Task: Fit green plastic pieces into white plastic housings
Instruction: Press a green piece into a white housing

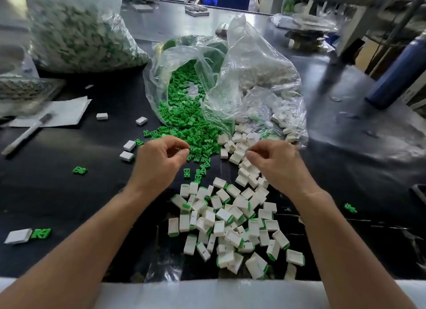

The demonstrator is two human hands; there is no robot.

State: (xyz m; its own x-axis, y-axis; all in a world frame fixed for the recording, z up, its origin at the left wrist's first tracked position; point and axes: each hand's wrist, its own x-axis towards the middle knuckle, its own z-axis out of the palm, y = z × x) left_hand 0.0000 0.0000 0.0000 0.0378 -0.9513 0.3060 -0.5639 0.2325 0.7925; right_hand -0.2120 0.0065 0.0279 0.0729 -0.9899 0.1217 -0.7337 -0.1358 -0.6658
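Near pile: white rectangular plastic housings with green ends (230, 223), heaped on the black table (69, 193) between the forearms.
Left hand (159, 161): fingers curled, touching the edge of the loose green plastic pieces (196, 138); can't tell if it holds one.
Right hand (279, 163): curled over the empty white plastic housings (239, 145); grip hidden.
Behind: clear plastic bags (258, 62) spilling both.

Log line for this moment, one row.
phase: pick parts | left hand: over green pieces, grip unclear | right hand: at loose white housings, grip unclear | assembled units: piled between forearms
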